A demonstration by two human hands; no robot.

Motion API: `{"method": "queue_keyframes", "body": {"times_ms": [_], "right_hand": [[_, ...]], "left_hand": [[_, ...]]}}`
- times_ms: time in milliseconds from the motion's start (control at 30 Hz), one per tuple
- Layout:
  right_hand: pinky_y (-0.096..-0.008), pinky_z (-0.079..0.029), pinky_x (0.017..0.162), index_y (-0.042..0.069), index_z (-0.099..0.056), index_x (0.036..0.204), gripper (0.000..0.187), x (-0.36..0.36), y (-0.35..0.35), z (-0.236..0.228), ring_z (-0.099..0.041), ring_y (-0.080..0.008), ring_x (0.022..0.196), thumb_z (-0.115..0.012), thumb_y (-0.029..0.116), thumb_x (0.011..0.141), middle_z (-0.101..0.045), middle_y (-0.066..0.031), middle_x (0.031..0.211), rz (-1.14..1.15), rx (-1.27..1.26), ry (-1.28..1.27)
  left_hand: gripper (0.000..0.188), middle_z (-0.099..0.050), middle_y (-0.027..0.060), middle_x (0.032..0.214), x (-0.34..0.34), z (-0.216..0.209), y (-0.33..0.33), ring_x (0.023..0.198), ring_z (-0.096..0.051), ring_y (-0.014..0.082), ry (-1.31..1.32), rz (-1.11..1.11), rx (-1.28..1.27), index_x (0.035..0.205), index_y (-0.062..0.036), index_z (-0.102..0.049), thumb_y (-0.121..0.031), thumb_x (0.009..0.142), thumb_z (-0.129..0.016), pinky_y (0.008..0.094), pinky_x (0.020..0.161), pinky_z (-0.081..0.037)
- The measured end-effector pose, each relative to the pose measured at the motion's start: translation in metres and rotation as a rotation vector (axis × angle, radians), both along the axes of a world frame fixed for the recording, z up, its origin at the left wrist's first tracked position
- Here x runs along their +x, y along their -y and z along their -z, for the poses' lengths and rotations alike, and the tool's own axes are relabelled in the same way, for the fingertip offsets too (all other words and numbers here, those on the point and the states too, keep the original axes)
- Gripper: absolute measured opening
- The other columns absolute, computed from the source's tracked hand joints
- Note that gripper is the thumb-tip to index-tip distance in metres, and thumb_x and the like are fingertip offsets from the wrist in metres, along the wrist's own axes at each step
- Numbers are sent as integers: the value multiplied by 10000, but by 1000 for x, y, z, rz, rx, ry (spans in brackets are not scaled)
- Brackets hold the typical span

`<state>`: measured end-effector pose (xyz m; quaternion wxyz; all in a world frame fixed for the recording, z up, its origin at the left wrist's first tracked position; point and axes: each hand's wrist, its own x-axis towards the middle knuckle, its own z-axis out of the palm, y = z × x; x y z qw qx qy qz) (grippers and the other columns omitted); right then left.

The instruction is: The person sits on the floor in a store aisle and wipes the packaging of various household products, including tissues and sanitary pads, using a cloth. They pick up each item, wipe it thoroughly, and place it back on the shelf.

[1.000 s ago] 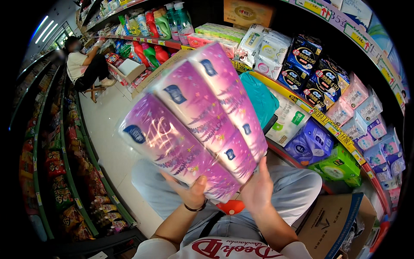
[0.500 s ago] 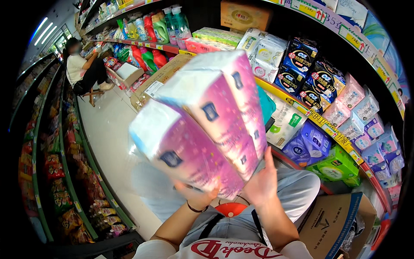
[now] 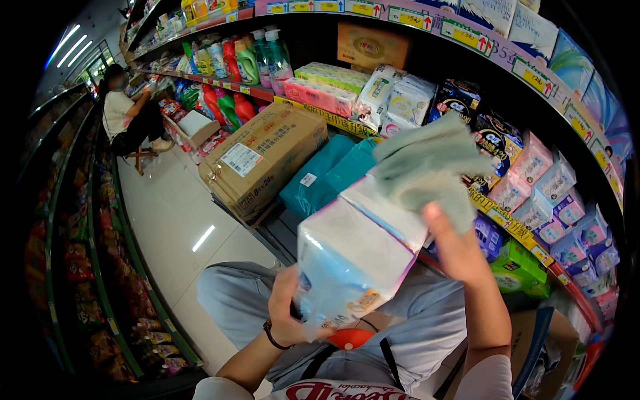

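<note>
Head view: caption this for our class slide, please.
Left hand grips a wrapped pack; right hand holds a grey cloth at its far end.

You look through the left of two fisheye lenses worn side by side on your head, aimed down and forward over your lap. Near the lens, a little below mid-picture, is your landmark: a white-topped, boxy, plastic-wrapped pack point(image 3: 353, 233). Below it you see your own pale blue denim trousers point(image 3: 233, 297) and, at the lower edge, your white shirt with red lettering point(image 3: 333, 390). Farther from you, beyond the pack to its upper left, is a large brown cardboard carton point(image 3: 267, 157). The wide field also takes in the pale purple shelf rail point(image 3: 503, 55) at the pack's upper right, dark green-edged shelves point(image 3: 147, 275) well to its left, and, far off at its upper left, white ceiling tube lights point(image 3: 67, 46). Straight edges bow near the rim.
</note>
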<state>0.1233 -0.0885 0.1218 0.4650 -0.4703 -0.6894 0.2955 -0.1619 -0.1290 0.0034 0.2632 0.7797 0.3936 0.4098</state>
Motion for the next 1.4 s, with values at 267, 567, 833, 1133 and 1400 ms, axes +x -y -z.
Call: {"method": "queue_keyframes", "body": {"times_ms": [267,567,833,1133,1400], "right_hand": [[-445,-424,952,59,-619,1174,363,-38,16,-20,-559,-365,1081,-525,327,948,-621,-165,1110,-440,297,329],[-496,-363,1048,39,-487,1341,500,-32,20,31,-489,-329,1243,-447,384,982,-542,-154,1318,-386,-247,-1034],[-453,-374,1056,49,-388,1403,568,-35,-70,90,-473,-295,1271,-468,421,982,-484,-112,1392,-369,-630,-1272],[-448,-434,1007,60,-448,1356,511,-26,-117,114,-535,-289,1200,-481,405,981,-552,-104,1313,-236,-625,-1345],[-440,-486,941,65,-461,1341,498,-32,-122,116,-570,-267,1143,-498,404,979,-565,-99,1272,-112,-723,-1223]], "left_hand": [[921,-533,165,1298,-9,-37,-18,1171,-537,332,10,38,199,1354,-7,-458,-250,570,-875,408,956,-443],[928,-495,154,1356,-73,-106,-76,1227,-500,269,-26,-221,147,1436,-82,-382,-170,604,-784,358,1045,-383],[862,-566,110,1269,-147,-172,-188,1127,-534,161,-221,-304,-45,1400,-49,-433,-109,612,-779,278,999,-397],[964,-473,232,1360,-175,-145,-289,1276,-447,353,-684,-301,-59,1445,-90,-372,-383,637,-809,377,1090,-331],[957,-434,202,1395,-147,-144,-255,1245,-458,386,-983,-566,186,1424,-31,-346,-495,707,-777,455,1019,-383]]}}
